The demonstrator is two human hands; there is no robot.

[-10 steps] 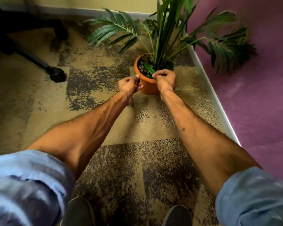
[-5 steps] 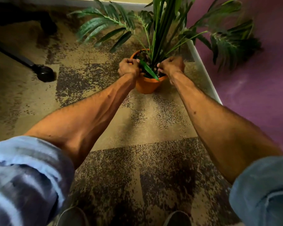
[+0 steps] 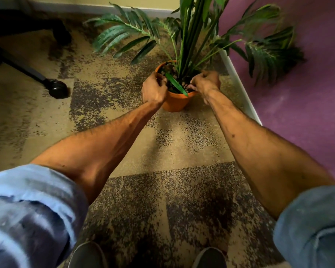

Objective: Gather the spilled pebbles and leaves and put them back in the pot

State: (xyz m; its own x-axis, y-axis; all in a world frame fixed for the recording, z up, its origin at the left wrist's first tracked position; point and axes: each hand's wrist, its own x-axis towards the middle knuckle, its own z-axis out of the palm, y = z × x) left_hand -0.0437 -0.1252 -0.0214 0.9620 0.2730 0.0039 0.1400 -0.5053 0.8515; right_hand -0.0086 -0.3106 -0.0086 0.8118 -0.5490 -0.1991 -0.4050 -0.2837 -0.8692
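Both hands curl over the rim of the orange pot (image 3: 174, 102), one on each side, with the fingers bent down toward the pebbles (image 3: 185, 87) inside it. On the pot's left rim the left hand (image 3: 154, 89) is closed into a loose fist, knuckles up; whether it holds anything cannot be told, since the fingertips are hidden. On the pot's right rim the right hand (image 3: 205, 82) is bunched the same way, its fingertips touching or nearly touching the pebbles, and what it grips, if anything, is not visible. A loose green leaf (image 3: 177, 85) lies slanted across the pebbles between the two hands, its tip reaching over the near rim. The plant (image 3: 190, 35) rises from the middle of the pot, fronds spreading left and right. The pot stands on mottled carpet (image 3: 182, 147), just left of a white skirting board (image 3: 240, 88) and a purple wall (image 3: 298, 93). Well to the pot's left is a chair wheel (image 3: 57, 88). Two shoes (image 3: 89, 256) show at the bottom edge.
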